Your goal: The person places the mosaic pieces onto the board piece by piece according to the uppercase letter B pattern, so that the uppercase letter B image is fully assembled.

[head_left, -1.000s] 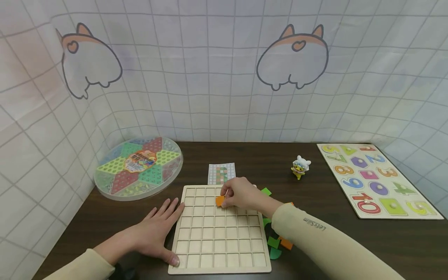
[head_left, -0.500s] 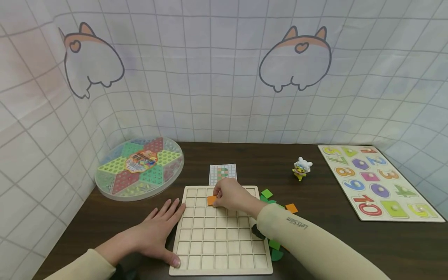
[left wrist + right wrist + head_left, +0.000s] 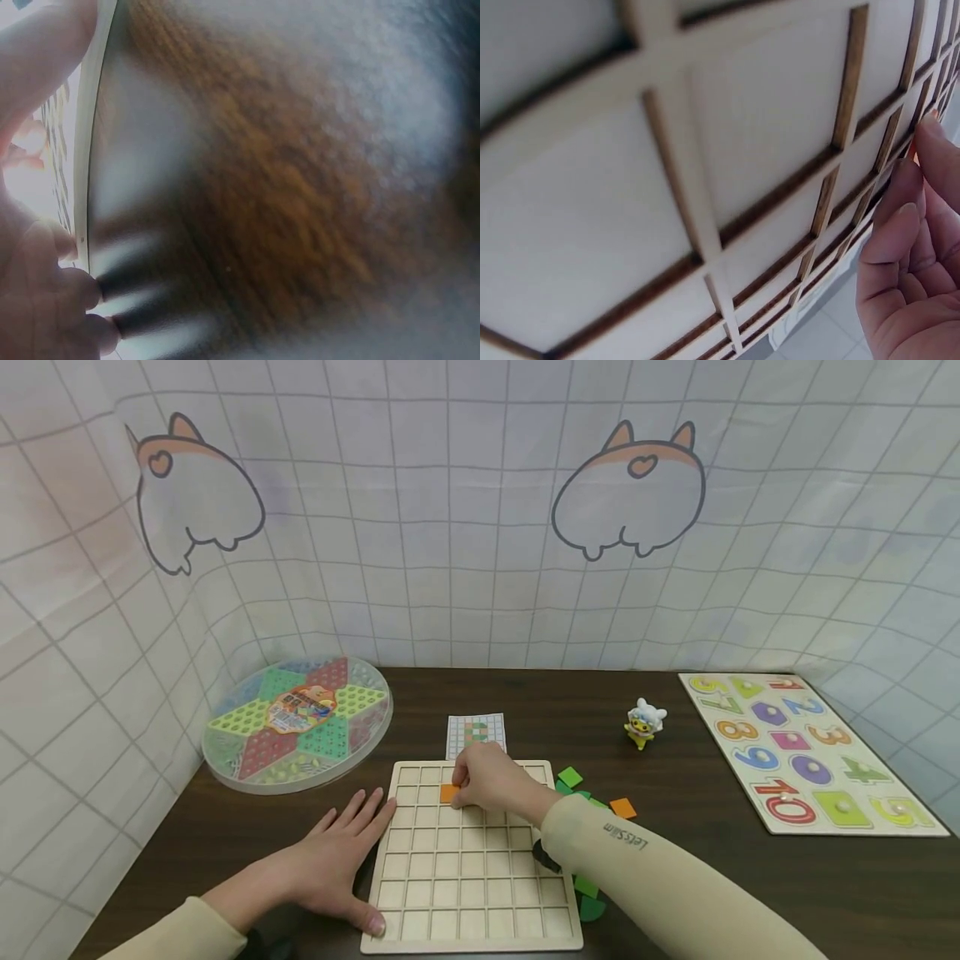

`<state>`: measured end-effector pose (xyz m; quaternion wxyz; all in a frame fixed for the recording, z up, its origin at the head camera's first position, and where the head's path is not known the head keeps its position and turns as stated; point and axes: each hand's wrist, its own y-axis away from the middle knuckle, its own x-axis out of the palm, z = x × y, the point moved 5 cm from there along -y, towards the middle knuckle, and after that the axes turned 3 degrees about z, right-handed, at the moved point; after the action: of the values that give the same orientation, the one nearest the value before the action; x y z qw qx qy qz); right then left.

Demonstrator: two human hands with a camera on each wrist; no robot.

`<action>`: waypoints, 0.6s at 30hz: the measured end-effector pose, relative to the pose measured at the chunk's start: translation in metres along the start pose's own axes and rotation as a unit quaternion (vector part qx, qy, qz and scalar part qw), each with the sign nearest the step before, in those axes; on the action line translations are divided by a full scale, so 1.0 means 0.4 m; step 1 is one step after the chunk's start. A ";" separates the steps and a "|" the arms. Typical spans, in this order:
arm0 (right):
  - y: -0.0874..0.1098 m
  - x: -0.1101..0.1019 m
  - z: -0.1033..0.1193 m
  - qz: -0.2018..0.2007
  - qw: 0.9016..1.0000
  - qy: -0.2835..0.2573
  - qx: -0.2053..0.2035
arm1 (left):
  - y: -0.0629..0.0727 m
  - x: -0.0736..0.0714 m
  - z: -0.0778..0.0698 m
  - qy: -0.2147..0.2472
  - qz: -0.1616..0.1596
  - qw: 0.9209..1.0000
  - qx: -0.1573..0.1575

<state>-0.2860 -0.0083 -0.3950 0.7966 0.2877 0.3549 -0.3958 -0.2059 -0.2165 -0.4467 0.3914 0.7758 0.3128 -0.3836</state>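
Observation:
A pale wooden grid board (image 3: pixel 472 893) lies on the dark table. My right hand (image 3: pixel 491 783) reaches over its far part and pinches an orange square tile (image 3: pixel 448 793) between thumb and fingers, low over a cell in the second row. In the right wrist view the fingers of the right hand (image 3: pixel 922 247) close on a thin orange edge at the board. My left hand (image 3: pixel 330 860) lies flat with fingers spread, its thumb on the board's near left corner and its fingertips at the left edge.
Green pieces (image 3: pixel 587 887) and a loose orange tile (image 3: pixel 622 808) lie right of the board. A printed pattern card (image 3: pixel 476 732) sits behind it. Farther off are a round Chinese checkers board (image 3: pixel 300 722), a small figurine (image 3: pixel 643 723) and a number puzzle board (image 3: pixel 810 760).
My right hand has moved left with the orange tile, over to a cell farther left on the board. The left hand has stayed in place.

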 end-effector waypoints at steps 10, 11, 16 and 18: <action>-0.006 0.004 0.005 -0.029 0.998 0.048 -0.006 | 0.000 -0.001 0.003 -0.002 -0.003 1.000 -0.002; -0.006 0.005 0.006 -0.029 0.998 0.050 -0.006 | 0.000 0.000 0.003 -0.001 -0.002 1.000 -0.003; 0.004 0.000 0.000 -0.019 0.999 0.027 -0.012 | -0.002 0.002 0.003 -0.003 -0.001 1.000 -0.005; 0.013 -0.007 -0.010 -0.018 1.000 0.009 -0.017 | -0.002 0.002 0.003 -0.004 -0.003 1.000 -0.003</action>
<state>-0.2841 -0.0015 -0.3943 0.7910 0.2711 0.3739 -0.4013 -0.2064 -0.2168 -0.4482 0.3940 0.7722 0.3144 -0.3867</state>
